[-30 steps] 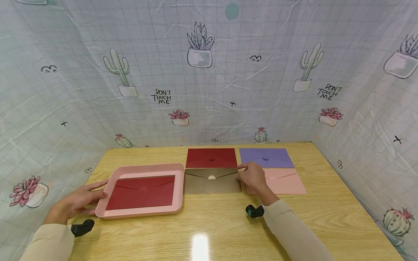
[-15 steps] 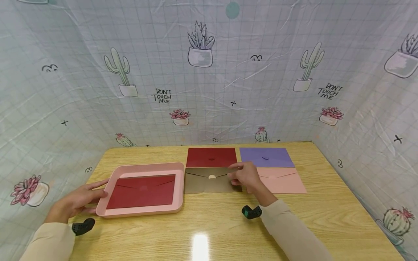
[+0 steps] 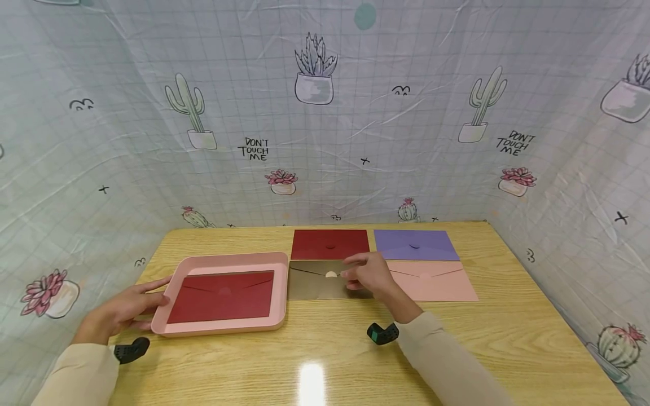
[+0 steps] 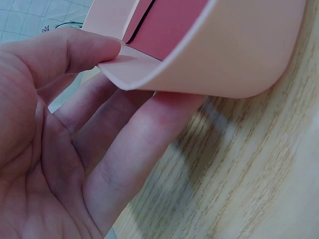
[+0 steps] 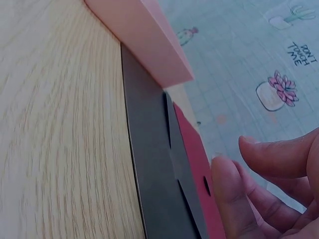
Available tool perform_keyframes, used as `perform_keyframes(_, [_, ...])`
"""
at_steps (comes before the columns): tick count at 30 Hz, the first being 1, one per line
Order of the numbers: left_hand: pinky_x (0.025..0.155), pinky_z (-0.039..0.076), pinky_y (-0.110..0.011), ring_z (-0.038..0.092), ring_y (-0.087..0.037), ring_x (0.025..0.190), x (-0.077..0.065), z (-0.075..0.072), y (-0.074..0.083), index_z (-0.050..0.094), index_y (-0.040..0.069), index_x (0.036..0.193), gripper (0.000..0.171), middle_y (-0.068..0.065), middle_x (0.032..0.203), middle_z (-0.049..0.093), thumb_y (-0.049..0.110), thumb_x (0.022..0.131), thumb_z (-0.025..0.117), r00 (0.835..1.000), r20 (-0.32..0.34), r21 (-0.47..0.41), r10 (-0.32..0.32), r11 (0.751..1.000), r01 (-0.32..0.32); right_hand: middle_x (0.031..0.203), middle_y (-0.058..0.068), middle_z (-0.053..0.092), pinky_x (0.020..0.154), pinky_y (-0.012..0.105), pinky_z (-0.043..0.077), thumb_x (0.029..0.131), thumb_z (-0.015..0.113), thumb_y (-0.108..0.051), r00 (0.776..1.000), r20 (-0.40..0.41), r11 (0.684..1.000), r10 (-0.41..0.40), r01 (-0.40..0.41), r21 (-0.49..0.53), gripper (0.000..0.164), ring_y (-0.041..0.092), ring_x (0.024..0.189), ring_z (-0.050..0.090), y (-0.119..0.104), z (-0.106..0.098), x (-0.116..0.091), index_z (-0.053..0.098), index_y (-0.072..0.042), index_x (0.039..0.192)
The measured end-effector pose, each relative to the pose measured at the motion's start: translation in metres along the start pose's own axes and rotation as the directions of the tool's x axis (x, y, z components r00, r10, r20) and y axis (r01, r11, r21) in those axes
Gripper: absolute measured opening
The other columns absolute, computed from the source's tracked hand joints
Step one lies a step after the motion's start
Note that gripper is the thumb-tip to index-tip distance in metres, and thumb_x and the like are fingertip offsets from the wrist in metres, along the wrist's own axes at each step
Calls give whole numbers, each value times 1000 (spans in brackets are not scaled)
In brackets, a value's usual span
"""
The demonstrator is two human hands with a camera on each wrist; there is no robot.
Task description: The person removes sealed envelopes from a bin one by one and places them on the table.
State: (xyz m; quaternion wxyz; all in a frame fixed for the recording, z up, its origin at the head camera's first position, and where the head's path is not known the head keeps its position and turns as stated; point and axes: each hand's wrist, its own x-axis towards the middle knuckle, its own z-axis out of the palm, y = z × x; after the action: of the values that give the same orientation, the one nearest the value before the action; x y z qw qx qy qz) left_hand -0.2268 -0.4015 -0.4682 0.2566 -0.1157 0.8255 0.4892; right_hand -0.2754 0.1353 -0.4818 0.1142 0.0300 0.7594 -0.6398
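One brown envelope (image 3: pixel 312 286), partly behind right grip (image 3: pixel 372 275).

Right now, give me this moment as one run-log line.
left hand: grips pink tray | right hand: over brown envelope, holding nothing | one red envelope: inside tray | purple envelope: behind pink envelope

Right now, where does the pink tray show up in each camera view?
Head view: pink tray left of center, left hand at its left edge.
Left wrist view: upper center to upper right, one corner in close-up.
Right wrist view: top, left of center, at the taupe envelope's far end.
Shared landmark: wood-grain tabletop.
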Motion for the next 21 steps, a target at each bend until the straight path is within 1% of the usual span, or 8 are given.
perform_keyframes(7, [78,64,-39,72,-15,99,1,-1,-1,6,10,167,86,-14,132,69,27,104,62,1000,0,-8,5,1000,-5,102,19,76,61,29,62,89,76,2,997,62,999,-37,36,21,35,18,66,72,-5,18,-2,72,5,124])
perform_keyframes(12, [79,64,-40,72,-14,100,2,-1,-2,6,10,167,87,-14,132,69,28,104,62,1000,-2,-7,4,1000,-4,100,19,77,64,31,63,90,76,1,993,103,999,-52,50,22,35,21,68,74,-8,31,-3,73,4,125])
perform_keyframes(14, [79,64,-40,72,-15,100,2,-1,-2,6,10,167,86,-15,133,69,28,104,62,1000,0,-5,6,1000,-6,99,17,77,66,33,64,90,76,2,992,114,998,-52,49,29,36,23,71,75,-9,35,-3,72,3,125])
perform_keyframes(18, [79,64,-40,72,-15,100,2,-1,-2,6,10,167,86,-17,134,68,28,104,62,1000,-1,-3,8,1000,-8,99,18,77,69,35,65,90,75,3,988,140,997,-62,56,45,37,28,77,77,-12,45,-4,72,4,126])
perform_keyframes(21, [79,64,-40,72,-15,100,2,0,-2,7,10,167,85,-16,134,68,28,104,62,1000,-2,-4,8,1000,-8,98,17,76,72,37,65,89,75,3,985,157,996,-75,67,56,36,28,79,77,-15,52,-6,71,5,125])
